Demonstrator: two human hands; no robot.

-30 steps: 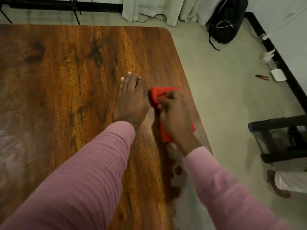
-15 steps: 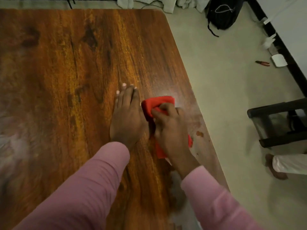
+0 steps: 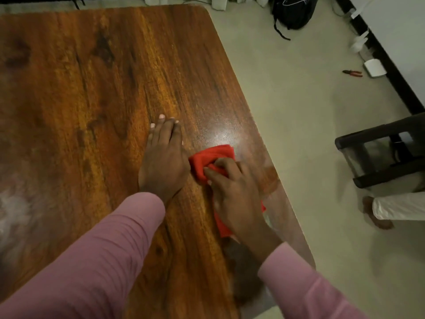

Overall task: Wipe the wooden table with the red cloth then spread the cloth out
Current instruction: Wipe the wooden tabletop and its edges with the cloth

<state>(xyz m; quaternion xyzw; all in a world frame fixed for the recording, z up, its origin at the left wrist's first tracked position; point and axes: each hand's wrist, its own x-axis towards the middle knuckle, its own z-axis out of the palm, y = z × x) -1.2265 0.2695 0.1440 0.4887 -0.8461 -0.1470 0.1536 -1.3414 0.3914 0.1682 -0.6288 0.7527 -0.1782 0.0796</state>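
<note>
The red cloth (image 3: pixel 208 160) lies bunched on the wooden table (image 3: pixel 92 88), close to the table's right edge. My right hand (image 3: pixel 234 194) lies on top of the cloth with its fingers curled into the fabric, gripping it; most of the cloth is hidden under that hand. My left hand (image 3: pixel 164 162) rests flat on the wood just left of the cloth, fingers straight and pointing away from me, holding nothing.
The table's right edge (image 3: pixel 273 166) runs right beside the cloth. On the floor are a black backpack (image 3: pixel 294 12), red pliers (image 3: pixel 353 73), a white box (image 3: pixel 374 67) and a dark stool (image 3: pixel 386 150). A person's foot (image 3: pixel 377 212) shows at right.
The right hand and cloth have slid slightly toward the table's right edge, with the cloth bunching more under the fingers. The left hand stays flat beside it.
</note>
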